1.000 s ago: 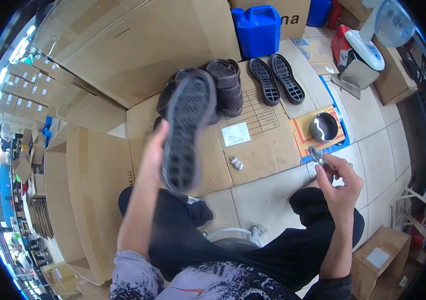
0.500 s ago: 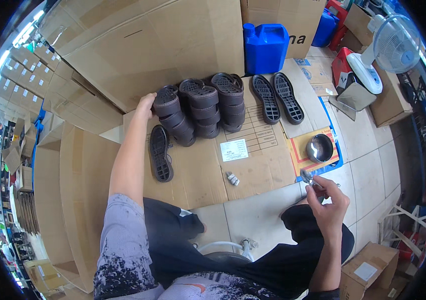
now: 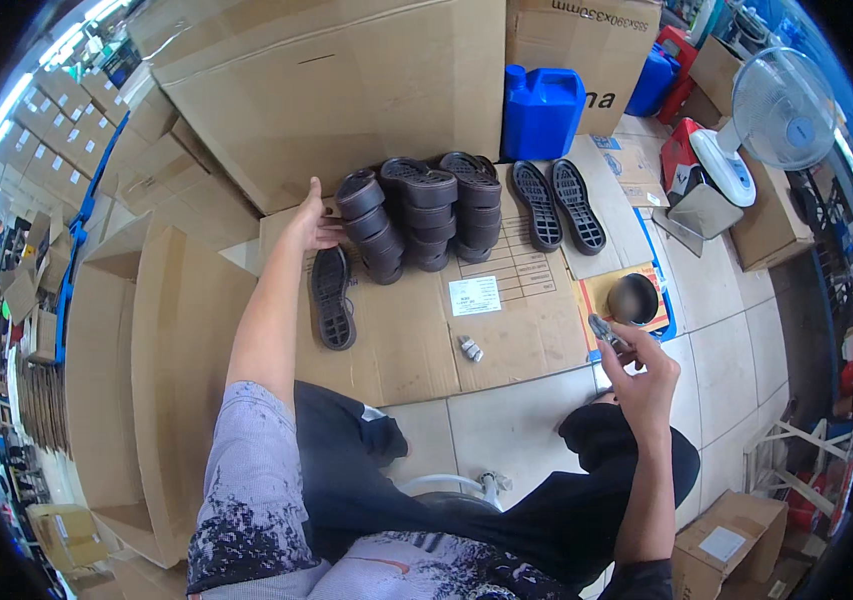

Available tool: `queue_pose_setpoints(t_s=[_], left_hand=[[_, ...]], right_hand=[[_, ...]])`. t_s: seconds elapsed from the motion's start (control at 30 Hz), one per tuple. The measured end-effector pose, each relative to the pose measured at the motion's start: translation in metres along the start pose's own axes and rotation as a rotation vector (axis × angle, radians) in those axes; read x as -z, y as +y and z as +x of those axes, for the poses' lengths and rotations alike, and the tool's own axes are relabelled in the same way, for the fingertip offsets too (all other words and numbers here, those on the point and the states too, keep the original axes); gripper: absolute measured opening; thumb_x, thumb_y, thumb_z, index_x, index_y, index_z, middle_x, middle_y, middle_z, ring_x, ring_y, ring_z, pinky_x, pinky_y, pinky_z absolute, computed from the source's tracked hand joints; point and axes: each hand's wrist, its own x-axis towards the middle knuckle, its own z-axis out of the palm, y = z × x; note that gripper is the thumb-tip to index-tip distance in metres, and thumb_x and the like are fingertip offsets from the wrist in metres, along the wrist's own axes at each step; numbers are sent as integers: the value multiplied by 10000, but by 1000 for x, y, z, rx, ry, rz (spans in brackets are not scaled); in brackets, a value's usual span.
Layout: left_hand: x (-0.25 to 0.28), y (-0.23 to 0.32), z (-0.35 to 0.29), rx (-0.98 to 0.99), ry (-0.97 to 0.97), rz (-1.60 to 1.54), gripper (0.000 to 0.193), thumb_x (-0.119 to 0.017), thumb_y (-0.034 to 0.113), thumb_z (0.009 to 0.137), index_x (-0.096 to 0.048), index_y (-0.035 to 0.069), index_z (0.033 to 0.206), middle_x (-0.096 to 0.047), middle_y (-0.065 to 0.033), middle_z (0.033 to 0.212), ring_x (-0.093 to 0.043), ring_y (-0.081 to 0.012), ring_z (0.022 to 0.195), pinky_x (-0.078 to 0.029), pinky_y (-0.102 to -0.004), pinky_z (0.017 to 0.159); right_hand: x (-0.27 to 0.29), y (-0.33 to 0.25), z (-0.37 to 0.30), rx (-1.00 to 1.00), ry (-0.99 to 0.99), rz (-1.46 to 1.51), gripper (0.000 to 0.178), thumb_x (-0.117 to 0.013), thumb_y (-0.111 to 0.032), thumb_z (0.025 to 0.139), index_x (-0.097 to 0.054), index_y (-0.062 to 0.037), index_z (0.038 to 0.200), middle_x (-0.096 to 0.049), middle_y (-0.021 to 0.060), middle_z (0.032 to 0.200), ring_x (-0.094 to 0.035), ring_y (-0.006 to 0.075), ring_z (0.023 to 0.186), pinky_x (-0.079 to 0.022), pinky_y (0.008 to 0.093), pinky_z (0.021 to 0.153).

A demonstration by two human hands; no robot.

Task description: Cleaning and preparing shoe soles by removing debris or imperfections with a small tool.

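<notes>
My left hand (image 3: pixel 317 224) is open, thumb raised and fingers spread, beside the leftmost stack of dark brown strap-like shoe parts (image 3: pixel 371 240); its fingertips reach the stack's side. Two more such stacks (image 3: pixel 421 215) (image 3: pixel 474 205) stand close to the right, their top faces showing a gridded pattern. Just below the left hand lies a single dark brown shoe sole (image 3: pixel 332 298). My right hand (image 3: pixel 646 372) pinches a small silvery tool with a rounded end (image 3: pixel 603 330), its kind unclear, in front of a round metal bowl (image 3: pixel 634 298).
Two more soles (image 3: pixel 536 205) (image 3: pixel 576 207) lie at the back right of the cardboard sheet (image 3: pixel 396 345). A white label (image 3: pixel 474 295) and small whitish pieces (image 3: pixel 470 349) rest on it. A blue jerrycan (image 3: pixel 542 113), large cartons (image 3: pixel 326 100) and a fan (image 3: pixel 782 108) stand around.
My left hand has slid down from the top edge of the leftmost stack and spread its fingers. The right hand with the silvery tool has come closer to the bowl. The view has shifted slightly.
</notes>
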Motion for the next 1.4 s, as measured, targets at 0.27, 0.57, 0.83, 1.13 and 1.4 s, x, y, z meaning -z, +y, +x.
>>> queue_pose_setpoints(t_s=[0.27, 0.57, 0.83, 1.13, 1.4], left_hand=[[87, 5, -206, -876, 67, 420, 284, -486, 259, 959, -569, -12, 978, -653, -101, 801, -631, -148, 678, -492, -287, 578], [380, -282, -618, -865, 1203, -55, 490, -376, 476, 976, -409, 117, 644, -412, -16, 580, -485, -142, 591, -444, -290, 648], [410, -751, -617, 573, 980, 667, 326, -558, 246, 831, -631, 34, 1067, -631, -208, 1070, -607, -365, 997, -491, -443, 838], [282, -845, -463, 641, 380, 577, 734, -765, 293, 663, -462, 55, 1288, -485, -202, 1283, -510, -379, 1160, -463, -498, 911], [242, -852, -475, 807, 547, 296, 788, -687, 381, 734, -346, 66, 1372, -274, -219, 1452, -380, -397, 1286, -394, -497, 1000]], right_hand=[[-41, 29, 0, 55, -112, 114, 246, -661, -140, 859, -640, -17, 1072, -639, 27, 753, -570, 63, 645, -455, 221, 574], [-82, 49, 9, 269, -57, -252, 294, -620, -202, 894, -624, -2, 1109, -678, 127, 997, -653, 211, 909, -533, 318, 736], [-114, 16, 10, 234, -245, -407, 423, -600, -391, 880, -636, -39, 1114, -688, 116, 841, -617, 154, 562, -470, 283, 500], [-123, -46, -13, 336, -279, -464, 319, -602, -325, 892, -659, -43, 1030, -639, 76, 735, -563, 116, 526, -467, 255, 480], [-149, 49, 0, 311, -412, -457, 383, -609, -362, 881, -633, -10, 1030, -618, 80, 678, -531, 119, 459, -388, 282, 429]])
